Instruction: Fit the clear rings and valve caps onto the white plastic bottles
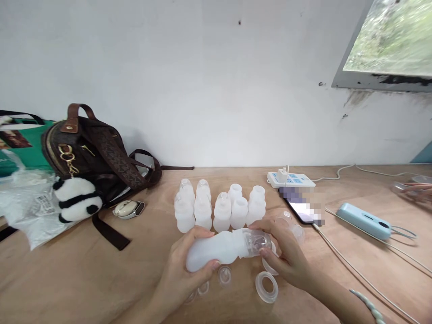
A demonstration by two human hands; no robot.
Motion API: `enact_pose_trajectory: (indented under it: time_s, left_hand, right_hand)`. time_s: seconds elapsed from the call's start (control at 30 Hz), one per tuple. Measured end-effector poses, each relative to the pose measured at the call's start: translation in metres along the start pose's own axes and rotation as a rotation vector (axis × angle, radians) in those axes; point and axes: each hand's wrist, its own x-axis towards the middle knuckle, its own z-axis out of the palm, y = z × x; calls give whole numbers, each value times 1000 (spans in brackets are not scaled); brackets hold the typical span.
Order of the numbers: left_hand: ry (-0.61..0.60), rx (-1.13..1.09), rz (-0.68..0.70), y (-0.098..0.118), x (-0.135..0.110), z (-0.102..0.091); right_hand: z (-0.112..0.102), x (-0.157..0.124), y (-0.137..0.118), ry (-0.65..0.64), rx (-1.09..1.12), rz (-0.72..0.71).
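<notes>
A white baby bottle lies sideways between my two hands, a little above the table. My left hand wraps round its base end. At the other end, my right hand grips the clear cap over the bottle's neck. Just below the bottle are a clear nipple and a translucent collar ring. Behind it stand capped bottles on the left, another capped bottle, and open bottles on the right. Several clear parts lie partly hidden behind my right hand.
On the left are a brown backpack with a panda pompom, a plastic bag and a computer mouse. A power strip, a phone, a blue power bank and cables lie to the right.
</notes>
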Motion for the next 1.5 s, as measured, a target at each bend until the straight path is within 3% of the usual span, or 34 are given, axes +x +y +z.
enact_pose_trajectory:
  time_s: [0.43, 0.77, 1.13, 1.37, 1.5]
  left_hand:
    - [-104, 1, 192, 4, -3, 3]
    - [-95, 47, 237, 7, -5, 5]
    - [-164, 38, 214, 3, -7, 7]
    - [-250, 164, 337, -2, 3, 0]
    - [-260, 321, 293, -6, 4, -1]
  right_hand:
    - [2, -11, 0, -232, 15, 24]
    - [20, -10, -18, 34, 152, -7]
    - [22, -10, -23, 93, 51, -48]
    - [19, -12, -20, 84, 117, -18]
    - [19, -11, -26, 185, 253, 122]
